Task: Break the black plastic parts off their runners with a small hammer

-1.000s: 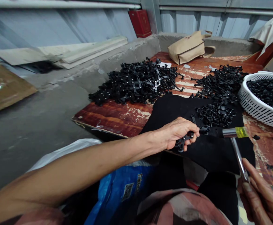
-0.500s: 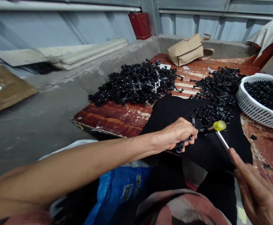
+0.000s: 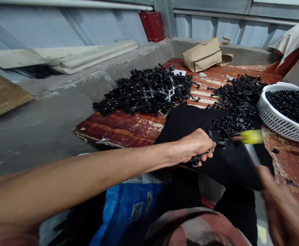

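My left hand (image 3: 199, 145) is closed round a black jointed linkage (image 3: 197, 159), whose small bars and round knobs stick out on both sides of the fist. One free end of it (image 3: 221, 143) lies on the black cloth (image 3: 187, 119). In my right hand (image 3: 280, 198), smeared by motion, is the metal handle of a hammer (image 3: 252, 137) with a yellow head. The hammer's head is in the air just right of the linkage. Close behind it is a small heap of black round-headed pieces (image 3: 231, 124) on the cloth.
A big pile of black linkages (image 3: 146, 90) covers the back left of the worn red-brown board (image 3: 118, 126). Loose black parts (image 3: 239, 90) lie at the back right, beside a white basket (image 3: 280, 116) full of small black pieces. A beige bag (image 3: 203, 56) stands behind.
The hammer's head has moved up and to the right, away from the linkage, and is blurred. My left hand holds the linkage in nearly the same place.
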Demonstrator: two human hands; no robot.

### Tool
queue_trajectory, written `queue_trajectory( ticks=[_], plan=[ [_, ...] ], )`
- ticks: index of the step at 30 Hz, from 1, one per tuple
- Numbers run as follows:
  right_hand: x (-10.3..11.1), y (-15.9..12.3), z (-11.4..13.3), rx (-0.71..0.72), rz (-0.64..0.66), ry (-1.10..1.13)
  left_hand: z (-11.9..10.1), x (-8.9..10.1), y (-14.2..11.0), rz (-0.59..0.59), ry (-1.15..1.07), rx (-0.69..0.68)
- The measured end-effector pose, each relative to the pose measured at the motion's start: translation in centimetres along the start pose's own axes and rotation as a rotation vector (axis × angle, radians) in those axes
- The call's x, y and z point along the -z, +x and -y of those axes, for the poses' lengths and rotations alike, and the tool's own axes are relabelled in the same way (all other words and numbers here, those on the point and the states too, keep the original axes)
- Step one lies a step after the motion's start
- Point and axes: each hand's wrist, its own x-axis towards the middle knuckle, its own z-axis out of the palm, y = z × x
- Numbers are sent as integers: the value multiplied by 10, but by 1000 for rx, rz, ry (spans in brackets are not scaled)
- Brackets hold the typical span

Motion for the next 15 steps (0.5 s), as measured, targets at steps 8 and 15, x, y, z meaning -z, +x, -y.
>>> queue_trajectory(
  ticks=[8,15],
  plan=[
    [-1,15,-13,19,77,-154,-1,9,-13,73,130,-74],
    [-2,30,-3,83,134,-270,-2,16,-8,114,442,-366]
  ],
)
